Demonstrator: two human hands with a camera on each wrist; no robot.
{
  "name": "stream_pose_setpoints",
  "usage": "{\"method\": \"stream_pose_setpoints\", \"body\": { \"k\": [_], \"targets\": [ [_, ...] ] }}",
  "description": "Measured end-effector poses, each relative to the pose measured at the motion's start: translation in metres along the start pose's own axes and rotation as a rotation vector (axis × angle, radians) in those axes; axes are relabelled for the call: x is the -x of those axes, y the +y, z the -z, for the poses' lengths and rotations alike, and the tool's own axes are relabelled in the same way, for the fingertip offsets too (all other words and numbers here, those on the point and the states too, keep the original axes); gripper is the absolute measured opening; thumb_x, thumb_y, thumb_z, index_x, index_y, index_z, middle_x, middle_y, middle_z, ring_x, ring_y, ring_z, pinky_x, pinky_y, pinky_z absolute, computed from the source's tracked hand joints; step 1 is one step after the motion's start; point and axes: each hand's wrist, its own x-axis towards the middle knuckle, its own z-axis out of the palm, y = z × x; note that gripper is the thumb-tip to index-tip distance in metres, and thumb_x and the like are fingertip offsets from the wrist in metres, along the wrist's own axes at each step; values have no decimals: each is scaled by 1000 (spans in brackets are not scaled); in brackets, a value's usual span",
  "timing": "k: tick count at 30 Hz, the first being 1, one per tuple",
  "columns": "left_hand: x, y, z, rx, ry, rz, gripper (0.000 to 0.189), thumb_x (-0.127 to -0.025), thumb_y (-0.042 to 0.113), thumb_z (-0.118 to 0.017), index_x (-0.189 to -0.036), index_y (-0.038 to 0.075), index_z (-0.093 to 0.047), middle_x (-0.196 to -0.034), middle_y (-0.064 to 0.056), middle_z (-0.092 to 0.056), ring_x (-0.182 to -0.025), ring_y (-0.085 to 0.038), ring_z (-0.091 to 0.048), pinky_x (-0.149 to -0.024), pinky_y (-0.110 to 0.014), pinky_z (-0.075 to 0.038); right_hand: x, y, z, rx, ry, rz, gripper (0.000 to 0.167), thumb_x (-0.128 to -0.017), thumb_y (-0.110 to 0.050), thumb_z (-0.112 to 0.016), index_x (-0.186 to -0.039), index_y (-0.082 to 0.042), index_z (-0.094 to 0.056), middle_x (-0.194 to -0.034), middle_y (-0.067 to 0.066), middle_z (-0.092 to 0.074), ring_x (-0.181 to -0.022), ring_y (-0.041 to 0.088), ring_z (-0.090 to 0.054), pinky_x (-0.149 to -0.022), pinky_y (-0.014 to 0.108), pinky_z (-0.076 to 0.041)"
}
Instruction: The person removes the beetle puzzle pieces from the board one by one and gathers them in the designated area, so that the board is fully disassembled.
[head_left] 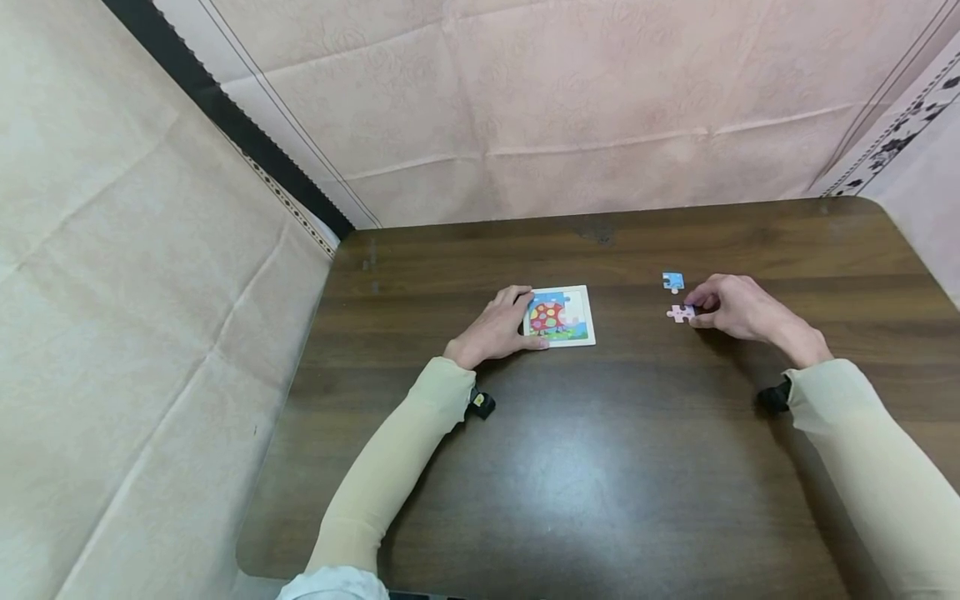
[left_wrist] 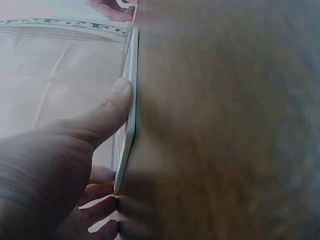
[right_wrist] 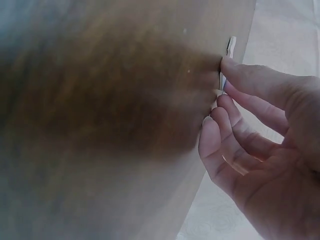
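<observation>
A square jigsaw puzzle (head_left: 581,297) with a white frame lies on the table, showing a red, yellow-spotted picture over green, with pale gaps at its right. My left hand (head_left: 498,327) grips its left side, the thumb (left_wrist: 121,90) on the near edge and the other fingers along the far left. To the right, my right hand (head_left: 738,308) pinches at the right end of a pink puzzle piece (head_left: 679,314) between thumb and index finger. A bluish-violet bit shows at the index fingertip; the fingers hide what it belongs to. Just behind lies a blue puzzle piece (head_left: 672,281).
The brown wooden table (head_left: 585,467) has rounded corners. Pale cloth (head_left: 585,108) hangs along its back edge, and more cloth (head_left: 135,275) hangs at the left. A dark device (head_left: 482,405) is strapped under the left wrist, another (head_left: 772,398) under the right.
</observation>
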Motion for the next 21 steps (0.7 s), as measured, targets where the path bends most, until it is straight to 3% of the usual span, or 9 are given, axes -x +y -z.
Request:
{"method": "stream_pose_setpoints", "body": {
  "k": [4,9,15,21],
  "targets": [
    [0,1,0,6,2,3,101,-97,53,-80,-171,6,-31,-176,-10,-28,-158,-29,-33,-136,-48,-32,-2,0,0,-15,18,-8,40,-95,-18,-85,-126,4,-75,-117,27,-73,-108,39,-68,-93,54,-51],
    [0,1,1,13,-1,5,100,-97,52,-80,-171,6,-31,-177,-10,-27,-158,-29,-32,-136,-49,-31,-4,-9,-4,-22,117,12,39,-94,-21,-86,-124,2,-74,-111,24,-70,-101,36,-67,-88,49,-49],
    [1,1,2,7,-2,-1,100,-97,52,-80,-171,6,-31,-178,-10,-26,-160,-29,-30,-137,-48,-29,-9,-37,-9,0,180,70,31,-96,-16,-82,-118,6,-75,-105,24,-72,-95,36,-70,-88,54,-53],
    [-1,0,1,8,-1,-9,101,-97,51,-81,-171,5,-31,-178,-10,-26,-160,-29,-30,-137,-48,-29,-15,-72,-22,7,199,124,34,-97,-12,-80,-122,9,-74,-115,30,-74,-102,43,-70,-93,60,-55]
  ]
}}
